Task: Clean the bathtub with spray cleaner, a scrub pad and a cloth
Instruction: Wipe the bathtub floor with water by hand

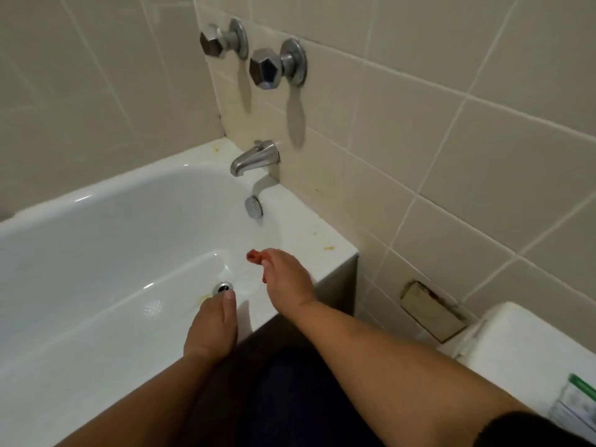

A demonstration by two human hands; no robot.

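The white bathtub (96, 240) fills the left half of the head view, with its drain (223, 288) near the tap end. My left hand (211, 327) hangs over the near rim just in front of the drain. Its fingers point down and are hidden, and nothing shows in it. My right hand (285, 282) reaches over the tub's corner ledge, fingers pinched on a small red thing (254, 255). Most of that thing is covered by the hand, so I cannot tell what it is.
Two metal tap handles (277, 67) stick out of the tiled wall above a spout (253, 158) and an overflow plate (253, 207). Small yellow specks (329, 248) lie on the ledge. A white toilet cistern (522, 350) stands at the right, below a damaged wall recess (432, 309).
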